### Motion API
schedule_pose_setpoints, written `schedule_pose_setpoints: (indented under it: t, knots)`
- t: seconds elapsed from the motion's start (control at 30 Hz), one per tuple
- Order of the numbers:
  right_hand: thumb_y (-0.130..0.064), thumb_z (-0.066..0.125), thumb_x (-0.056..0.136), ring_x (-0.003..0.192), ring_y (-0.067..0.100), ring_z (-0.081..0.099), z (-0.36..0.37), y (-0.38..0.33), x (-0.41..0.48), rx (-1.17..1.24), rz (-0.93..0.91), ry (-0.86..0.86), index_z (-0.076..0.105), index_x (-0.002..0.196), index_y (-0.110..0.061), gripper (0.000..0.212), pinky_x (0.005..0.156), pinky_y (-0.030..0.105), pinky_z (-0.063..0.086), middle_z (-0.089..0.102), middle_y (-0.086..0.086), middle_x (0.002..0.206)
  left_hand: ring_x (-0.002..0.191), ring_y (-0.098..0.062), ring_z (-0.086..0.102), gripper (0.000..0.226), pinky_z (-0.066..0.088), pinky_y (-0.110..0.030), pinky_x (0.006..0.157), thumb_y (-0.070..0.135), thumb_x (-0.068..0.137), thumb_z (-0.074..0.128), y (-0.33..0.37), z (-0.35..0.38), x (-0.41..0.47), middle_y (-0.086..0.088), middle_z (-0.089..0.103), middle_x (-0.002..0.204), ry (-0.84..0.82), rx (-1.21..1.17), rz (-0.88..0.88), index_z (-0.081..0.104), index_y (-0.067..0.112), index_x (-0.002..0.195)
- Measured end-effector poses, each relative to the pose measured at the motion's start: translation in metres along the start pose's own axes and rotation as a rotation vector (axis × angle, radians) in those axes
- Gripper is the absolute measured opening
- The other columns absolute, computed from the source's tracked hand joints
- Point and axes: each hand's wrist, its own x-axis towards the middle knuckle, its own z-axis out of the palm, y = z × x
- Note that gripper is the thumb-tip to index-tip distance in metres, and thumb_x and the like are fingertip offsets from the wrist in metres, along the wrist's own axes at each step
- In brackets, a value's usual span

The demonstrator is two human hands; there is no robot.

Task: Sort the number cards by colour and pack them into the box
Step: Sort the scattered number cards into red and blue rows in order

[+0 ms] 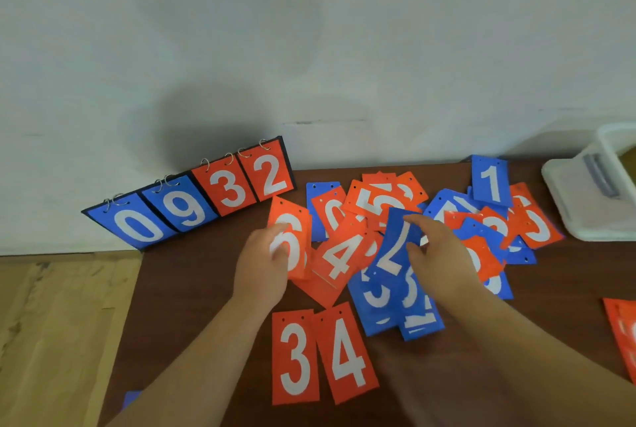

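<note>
Red and blue number cards lie in a loose pile (389,206) on the dark brown table (481,340). My left hand (265,261) holds a red card with a 6 (292,237), lifted at the pile's left side. My right hand (437,254) grips a blue card with a 2 (395,247), tilted above the blue cards in the middle. A red 3 (294,357) and a red 4 (347,354) lie flat side by side near the front. A blue 1 (490,182) rests at the pile's back right.
A flip scoreboard (192,199) showing 0 9 3 2 leans against the white wall at the back left. A clear plastic box with a lid (592,199) stands at the right edge. More red cards (623,333) lie at the far right. Wooden floor shows on the left.
</note>
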Motion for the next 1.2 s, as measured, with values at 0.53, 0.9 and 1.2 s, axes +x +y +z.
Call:
schedule_pose_setpoints:
  t: [0.53,0.9,1.2]
  knots:
    - [-0.022,0.082,0.081,0.08,0.011,0.06,-0.028,-0.046,-0.128,0.536,0.011,0.222,0.059,0.096,-0.034,0.031,0.061,0.021,0.045,0.065,-0.009,0.108,0.095,0.001,0.065,0.058,0.062,-0.034,0.074,0.007,0.091,0.069,0.078,-0.026,-0.142,0.023,0.051,0.127,-0.035,-0.379,0.12,0.056,0.054,0.124]
    - [-0.016,0.076,0.083,0.086,0.003,0.062,-0.077,-0.047,-0.144,0.043,-0.272,-0.175,0.069,0.085,-0.037,0.022,0.075,0.024,0.053,0.067,-0.016,0.096,0.072,0.011,0.061,0.054,0.061,-0.051,0.07,0.014,0.092,0.072,0.069,-0.057,-0.164,0.032,0.05,0.112,-0.237,-0.294,0.246,0.055,0.057,0.12]
    - [-0.01,0.066,0.09,0.088,0.005,0.063,-0.048,-0.024,-0.158,0.365,0.062,0.197,0.066,0.106,-0.028,0.025,0.062,0.022,0.051,0.063,-0.006,0.112,0.13,-0.013,0.053,0.046,0.055,-0.041,0.099,0.012,0.098,0.06,0.022,-0.06,-0.161,0.01,0.052,0.146,-0.059,-0.376,0.092,0.058,0.046,0.129]
